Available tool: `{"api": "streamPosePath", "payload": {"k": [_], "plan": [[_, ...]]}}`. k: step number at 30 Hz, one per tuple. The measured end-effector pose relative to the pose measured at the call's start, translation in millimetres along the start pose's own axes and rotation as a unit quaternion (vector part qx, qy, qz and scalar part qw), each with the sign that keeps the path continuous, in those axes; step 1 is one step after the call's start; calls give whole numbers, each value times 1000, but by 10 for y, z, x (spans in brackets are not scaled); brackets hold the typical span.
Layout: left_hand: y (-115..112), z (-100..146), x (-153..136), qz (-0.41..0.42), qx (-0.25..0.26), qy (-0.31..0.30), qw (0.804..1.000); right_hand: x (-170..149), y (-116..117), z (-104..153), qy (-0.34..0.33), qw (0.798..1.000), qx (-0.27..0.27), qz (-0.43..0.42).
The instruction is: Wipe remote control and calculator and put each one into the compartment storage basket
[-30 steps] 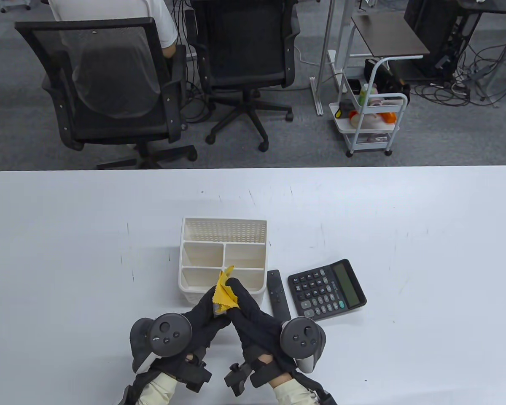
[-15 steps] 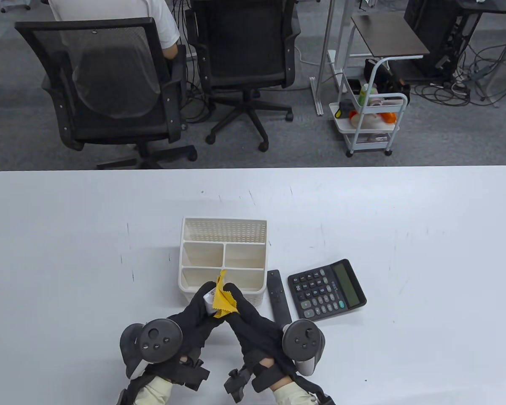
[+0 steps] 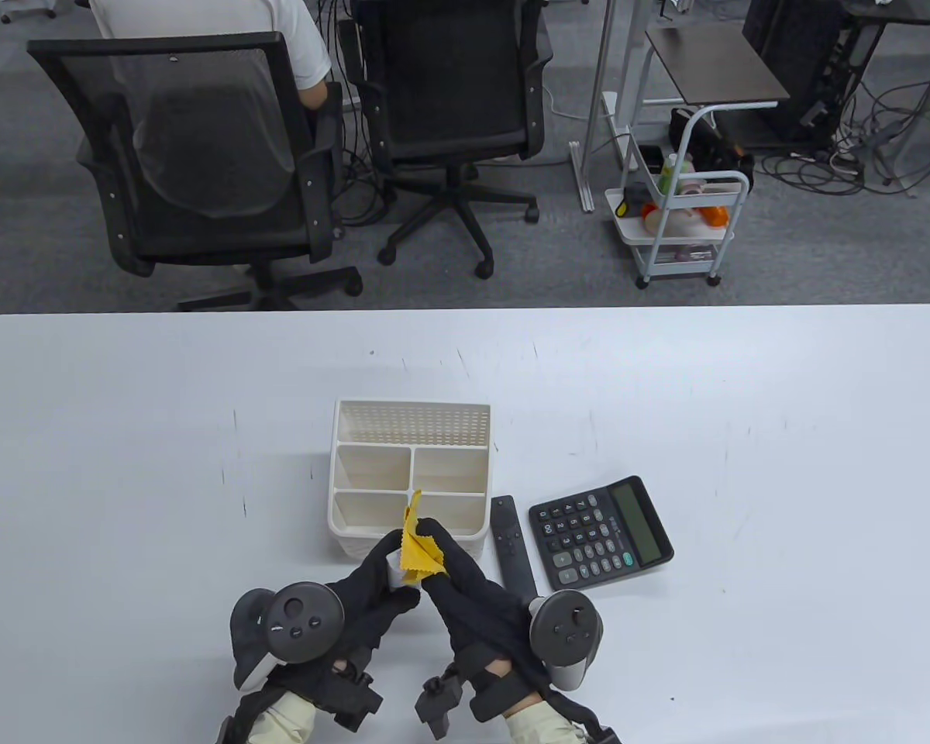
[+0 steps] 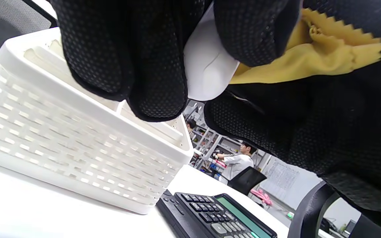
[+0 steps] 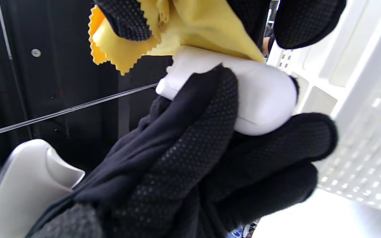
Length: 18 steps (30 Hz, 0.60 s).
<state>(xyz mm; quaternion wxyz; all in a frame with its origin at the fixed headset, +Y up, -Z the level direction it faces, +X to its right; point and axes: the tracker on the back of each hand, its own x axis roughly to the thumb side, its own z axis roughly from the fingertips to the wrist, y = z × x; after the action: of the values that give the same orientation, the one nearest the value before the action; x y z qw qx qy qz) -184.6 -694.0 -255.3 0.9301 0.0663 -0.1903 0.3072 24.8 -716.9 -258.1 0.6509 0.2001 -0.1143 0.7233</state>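
Nearest, the left hand (image 3: pixel 372 589) has its fingers curled round a small white remote control (image 5: pixel 243 96), held in the air just above the near edge of the compartment storage basket (image 3: pixel 411 477). The right hand (image 3: pixel 465 581) pinches a yellow cloth (image 3: pixel 418 546) and presses it onto the top of that white remote. To the right of the hands, a slim black remote (image 3: pixel 511 542) lies flat on the white table (image 3: pixel 124 465), just beside the basket's right wall. Right of it lies the black calculator (image 3: pixel 601 531), face up, close to the black remote. Farther off, the basket's far compartment has a perforated wall
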Motion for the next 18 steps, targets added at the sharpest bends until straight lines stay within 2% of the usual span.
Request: {"api": "streamPosePath", "payload": {"k": [4, 7, 13, 18], "plan": [[14, 14, -46, 3, 11, 20, 1000, 32, 31, 14, -1, 999, 3, 32], [34, 31, -71, -7, 22, 31, 999, 61, 46, 20, -10, 1000, 5, 15], [18, 42, 12, -49, 26, 12, 998, 44, 36, 21, -17, 1000, -2, -13], [48, 57, -14, 2, 45, 30, 999, 41, 50, 30, -10, 1000, 6, 12]]}}
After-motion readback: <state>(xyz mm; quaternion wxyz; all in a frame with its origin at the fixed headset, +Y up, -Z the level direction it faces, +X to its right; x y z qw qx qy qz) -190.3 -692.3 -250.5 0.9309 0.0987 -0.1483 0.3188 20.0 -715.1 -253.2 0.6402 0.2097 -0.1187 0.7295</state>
